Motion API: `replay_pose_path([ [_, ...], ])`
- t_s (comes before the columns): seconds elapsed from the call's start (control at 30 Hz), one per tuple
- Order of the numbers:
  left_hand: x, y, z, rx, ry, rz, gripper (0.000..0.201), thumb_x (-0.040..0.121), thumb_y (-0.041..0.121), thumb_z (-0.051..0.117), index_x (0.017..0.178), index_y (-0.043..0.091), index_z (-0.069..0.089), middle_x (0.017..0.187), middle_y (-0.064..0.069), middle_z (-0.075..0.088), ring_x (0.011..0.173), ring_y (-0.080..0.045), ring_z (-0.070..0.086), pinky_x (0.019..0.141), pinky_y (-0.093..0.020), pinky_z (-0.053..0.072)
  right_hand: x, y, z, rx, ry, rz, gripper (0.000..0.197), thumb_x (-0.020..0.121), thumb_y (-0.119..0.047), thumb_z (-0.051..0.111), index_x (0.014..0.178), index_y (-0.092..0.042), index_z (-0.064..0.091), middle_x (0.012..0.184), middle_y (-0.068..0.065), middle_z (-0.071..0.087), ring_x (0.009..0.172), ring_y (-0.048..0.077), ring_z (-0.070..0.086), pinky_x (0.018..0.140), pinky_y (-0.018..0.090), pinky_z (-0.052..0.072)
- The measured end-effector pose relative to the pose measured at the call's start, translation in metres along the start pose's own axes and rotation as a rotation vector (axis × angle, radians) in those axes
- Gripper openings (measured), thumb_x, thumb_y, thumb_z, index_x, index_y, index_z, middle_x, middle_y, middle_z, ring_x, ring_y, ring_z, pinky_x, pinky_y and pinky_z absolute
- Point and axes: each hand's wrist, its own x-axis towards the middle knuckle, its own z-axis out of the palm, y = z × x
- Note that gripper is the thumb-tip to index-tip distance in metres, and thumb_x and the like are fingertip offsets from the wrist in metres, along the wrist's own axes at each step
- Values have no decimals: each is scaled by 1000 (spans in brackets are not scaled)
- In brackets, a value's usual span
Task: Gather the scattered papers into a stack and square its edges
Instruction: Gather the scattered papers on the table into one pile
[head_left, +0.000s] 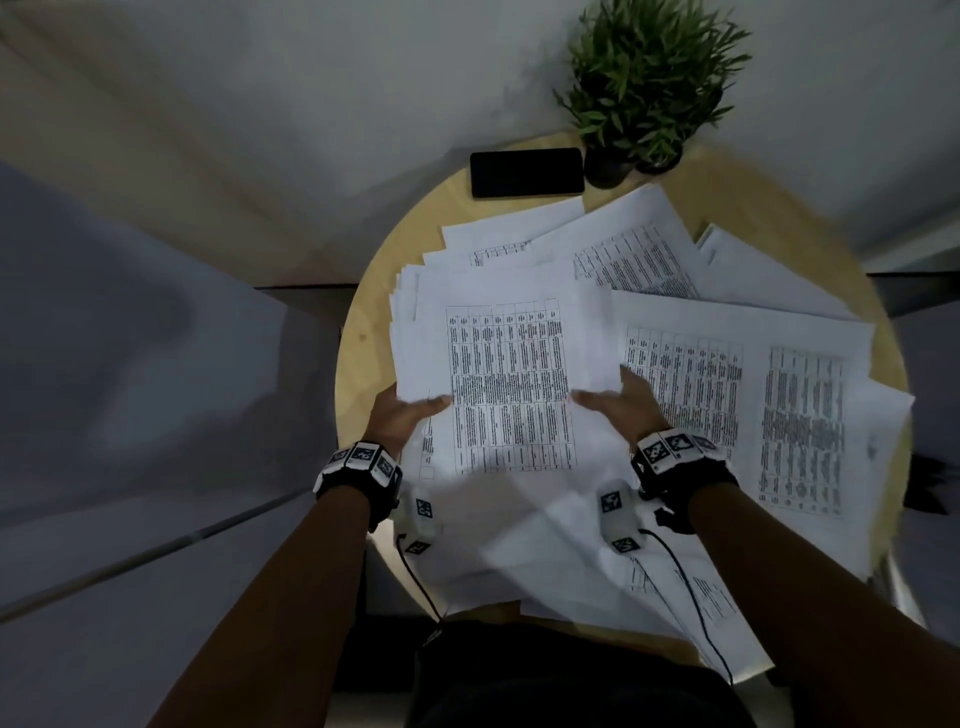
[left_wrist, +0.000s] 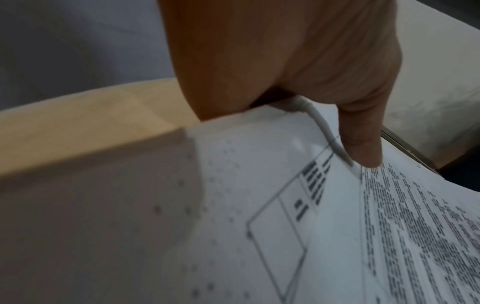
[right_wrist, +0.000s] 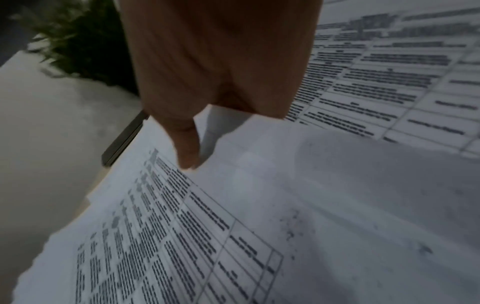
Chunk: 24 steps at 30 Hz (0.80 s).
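My left hand (head_left: 402, 415) grips the left edge of a partly gathered stack (head_left: 498, 364) at mid-frame, thumb on top and fingers underneath; my right hand (head_left: 621, 402) pinches its right edge the same way. Other loose papers (head_left: 779, 405) fan out to the right and the upper right. The sheets carry printed tables, too blurred to read. They lie on a round wooden desk (head_left: 363, 332), with a dark phone (head_left: 527, 172) and a potted plant (head_left: 649, 78) at top centre, against a pale wall.
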Motion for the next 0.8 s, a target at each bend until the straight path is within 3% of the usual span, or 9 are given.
replay_pose_path([
  [0.1, 2, -1, -1, 34, -4, -10, 31, 77, 14, 83, 104, 13, 68, 107, -2, 68, 96, -15, 66, 97, -30, 45, 4, 6, 2, 55, 160, -12, 57, 86, -21, 68, 137, -9, 43, 124, 14, 62, 119, 31, 57, 100, 38, 45],
  [0.17, 6, -1, -1, 27, -1, -39, 37, 73, 24, 87, 104, 11, 72, 116, -6, 69, 113, -23, 64, 101, -33, 44, -1, 4, 17, -116, 36, -20, 59, 97, -24, 52, 148, -7, 27, 150, 14, 39, 138, 32, 38, 113, 40, 31],
  [0.23, 9, -1, 1, 70, 13, -64, 72, 66, 39, 90, 121, 0, 66, 133, -14, 62, 129, -30, 55, 105, -36, 39, -10, -1, 38, -287, -140, -91, 59, 102, -24, 40, 151, -4, 13, 158, 16, 20, 145, 32, 26, 116, 39, 23],
  [0.33, 14, -3, 3, 114, 38, -43, 79, 67, 36, 90, 126, -6, 58, 137, -18, 58, 130, -33, 53, 103, -34, 38, -9, -5, 52, -292, -189, -97, 60, 101, -28, 43, 150, -4, 19, 152, 19, 33, 134, 33, 43, 105, 35, 37],
  [0.4, 13, -3, 5, 104, 54, -7, 65, 70, 24, 89, 124, 2, 60, 127, -13, 64, 119, -27, 58, 96, -31, 39, -6, -3, 39, -203, -70, -124, 46, 98, -25, 50, 139, -6, 39, 135, 17, 55, 102, 25, 63, 78, 19, 48],
  [0.47, 9, -2, 7, 74, 51, -4, 60, 72, 17, 87, 124, 5, 60, 118, -5, 63, 108, -19, 56, 95, -30, 38, -1, 7, 7, -162, 182, -162, 28, 95, -15, 54, 121, -6, 54, 116, 15, 66, 79, 14, 62, 64, 11, 47],
  [0.6, 9, -2, 1, 44, 5, -67, 45, 75, 5, 82, 117, 0, 66, 112, -9, 66, 108, -22, 59, 96, -32, 38, 10, 54, -84, -278, 617, 167, 47, 82, -25, 66, 122, -8, 49, 130, 19, 46, 117, 37, 49, 96, 47, 46],
  [0.7, 12, -2, 0, 60, -15, -114, 36, 75, 2, 81, 108, 2, 68, 109, -7, 67, 107, -24, 61, 94, -35, 39, 7, 75, -116, -313, 495, 292, 78, 74, -40, 78, 133, -6, 39, 137, 20, 39, 124, 39, 43, 101, 48, 41],
  [0.8, 10, 1, 3, 78, 0, -120, 37, 77, 3, 80, 111, 0, 68, 110, -8, 64, 104, -22, 56, 92, -33, 37, 1, 75, -112, -205, 293, 58, 61, 79, -30, 76, 126, -3, 49, 117, 13, 59, 106, 30, 58, 81, 30, 47],
])
